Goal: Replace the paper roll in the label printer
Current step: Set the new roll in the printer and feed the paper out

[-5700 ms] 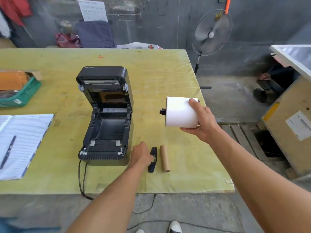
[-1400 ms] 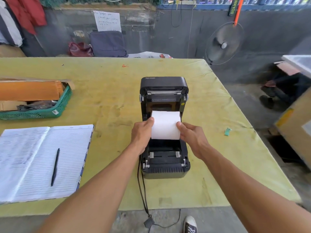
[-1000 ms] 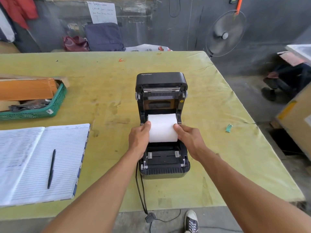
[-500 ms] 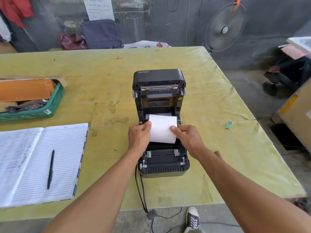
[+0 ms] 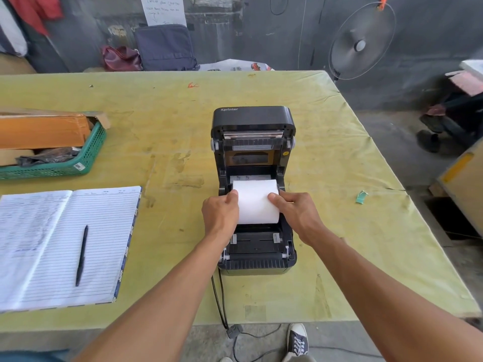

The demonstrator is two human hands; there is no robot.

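Observation:
A black label printer [image 5: 256, 257] stands on the yellow-green table [image 5: 326, 158] with its lid tipped up and back. A white paper roll [image 5: 256, 202] lies across the printer's open bay, low between the side walls. My left hand [image 5: 220, 214] grips the roll's left end, thumb on top. My right hand [image 5: 296, 214] grips the right end in the same way. The roll's end caps and spindle are hidden by my fingers.
An open lined notebook [image 5: 60, 246] with a black pen [image 5: 81, 256] lies at the left. A green basket [image 5: 65, 163] holding a brown box sits at the far left. A small green scrap [image 5: 361, 197] lies to the right. The printer's cable [image 5: 222, 304] hangs over the near edge.
Both hands have lowered the paper roll deeper into the printer bay over the last second. Earlier still, my right hand alone held the roll to the printer's right.

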